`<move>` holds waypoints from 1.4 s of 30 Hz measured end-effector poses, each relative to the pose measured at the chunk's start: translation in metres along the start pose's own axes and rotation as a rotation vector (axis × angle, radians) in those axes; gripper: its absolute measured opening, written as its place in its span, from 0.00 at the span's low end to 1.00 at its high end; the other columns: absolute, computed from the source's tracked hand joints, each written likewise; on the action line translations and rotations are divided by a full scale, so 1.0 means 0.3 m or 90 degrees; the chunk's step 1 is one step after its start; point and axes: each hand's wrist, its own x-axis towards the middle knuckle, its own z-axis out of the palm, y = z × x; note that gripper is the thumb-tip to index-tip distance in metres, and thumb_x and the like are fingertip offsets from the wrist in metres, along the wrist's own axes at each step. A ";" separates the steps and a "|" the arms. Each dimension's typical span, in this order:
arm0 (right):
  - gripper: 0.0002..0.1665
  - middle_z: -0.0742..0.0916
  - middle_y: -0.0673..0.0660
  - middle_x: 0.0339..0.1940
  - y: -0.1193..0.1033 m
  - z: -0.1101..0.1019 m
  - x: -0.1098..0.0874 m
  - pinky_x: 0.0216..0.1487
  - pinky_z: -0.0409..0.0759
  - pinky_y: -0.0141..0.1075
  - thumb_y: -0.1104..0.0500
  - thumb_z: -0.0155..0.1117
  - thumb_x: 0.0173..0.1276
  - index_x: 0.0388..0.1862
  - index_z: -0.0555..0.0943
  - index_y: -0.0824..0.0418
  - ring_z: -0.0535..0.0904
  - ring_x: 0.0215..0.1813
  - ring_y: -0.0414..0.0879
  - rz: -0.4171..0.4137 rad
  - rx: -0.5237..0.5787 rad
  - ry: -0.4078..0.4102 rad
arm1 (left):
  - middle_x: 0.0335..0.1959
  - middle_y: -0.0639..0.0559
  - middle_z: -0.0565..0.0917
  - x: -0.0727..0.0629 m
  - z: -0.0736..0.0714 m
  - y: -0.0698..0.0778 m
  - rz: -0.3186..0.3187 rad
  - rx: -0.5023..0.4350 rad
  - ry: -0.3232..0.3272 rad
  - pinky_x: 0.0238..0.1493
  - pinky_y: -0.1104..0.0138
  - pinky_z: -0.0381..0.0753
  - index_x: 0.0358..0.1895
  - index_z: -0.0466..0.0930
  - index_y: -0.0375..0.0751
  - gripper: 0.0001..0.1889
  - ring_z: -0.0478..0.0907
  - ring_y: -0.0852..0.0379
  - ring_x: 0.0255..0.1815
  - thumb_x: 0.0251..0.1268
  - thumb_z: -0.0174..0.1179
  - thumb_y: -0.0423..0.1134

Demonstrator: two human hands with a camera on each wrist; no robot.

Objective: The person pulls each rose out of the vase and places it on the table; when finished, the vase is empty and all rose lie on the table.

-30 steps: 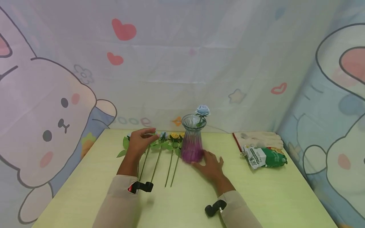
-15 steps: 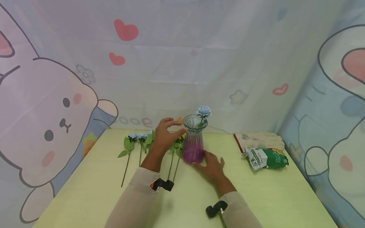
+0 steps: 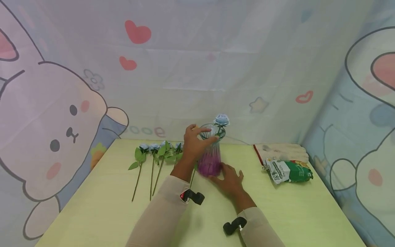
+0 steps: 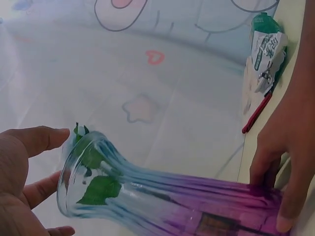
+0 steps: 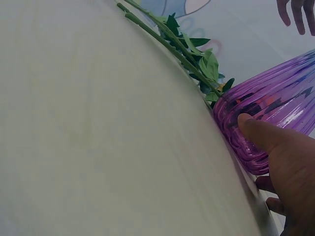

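Note:
A glass vase [image 3: 209,165], clear at the mouth and purple below, stands upright on the table. One light-blue rose [image 3: 222,119] is in it, its bloom above the rim; green leaves [image 4: 100,191] show through the glass in the left wrist view. My left hand [image 3: 193,142] is at the vase's mouth, thumb and fingers spread, with nothing between them. Low on the vase, my right hand [image 3: 229,180] grips the base, its thumb [image 5: 258,130] against the purple glass in the right wrist view.
Several blue roses [image 3: 154,147] with green stems lie side by side on the table [image 3: 102,206], left of the vase. My left arm hides part of the flowers. At the right are a green and white bag [image 3: 288,171] and cream gloves [image 3: 282,151]. A printed cloth hangs behind.
My left hand has moved right, from over the lying flowers to the vase's mouth. The right hand has stayed at the vase's base.

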 end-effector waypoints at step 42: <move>0.54 0.80 0.58 0.81 0.019 0.011 0.010 0.83 0.43 0.79 0.25 0.66 0.72 0.85 0.70 0.54 0.68 0.86 0.63 -0.014 -0.016 0.008 | 0.46 0.34 0.86 0.062 -0.082 0.079 0.062 0.020 -0.018 0.26 0.62 0.71 0.63 0.68 0.37 0.18 0.85 0.40 0.25 0.95 0.39 0.48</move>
